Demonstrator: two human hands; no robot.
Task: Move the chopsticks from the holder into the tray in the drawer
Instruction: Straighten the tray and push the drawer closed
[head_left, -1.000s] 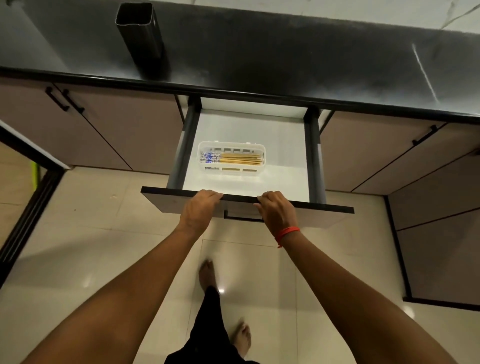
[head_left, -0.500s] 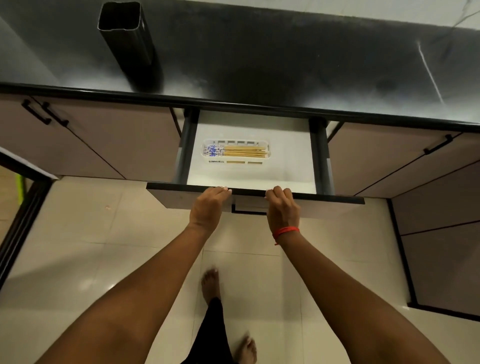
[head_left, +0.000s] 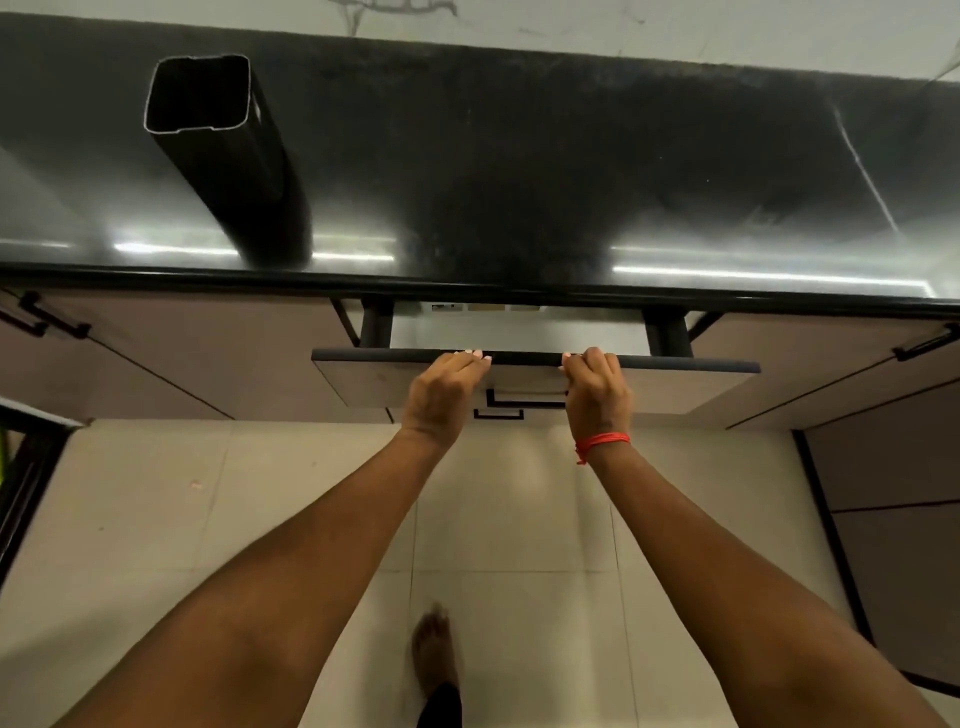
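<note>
The drawer (head_left: 691, 382) under the black counter stands only a little way out. A narrow strip of its white floor (head_left: 519, 332) shows behind the front panel. My left hand (head_left: 444, 392) and my right hand (head_left: 597, 395), with a red thread at the wrist, both rest on the drawer front, fingers curled over its top edge. The tray and the chopsticks are hidden under the counter. The tall black chopstick holder (head_left: 218, 150) stands on the counter at the left, and its opening looks dark with nothing showing in it.
The glossy black counter (head_left: 571, 171) runs the full width. Closed cabinet doors (head_left: 171, 358) with black handles flank the drawer. Below are pale floor tiles (head_left: 156, 519) and my bare foot (head_left: 434, 654). A dark frame stands at the left edge.
The drawer has slid inward under both hands, from well open to nearly shut. The tray with chopsticks, visible before, has gone out of sight beneath the counter.
</note>
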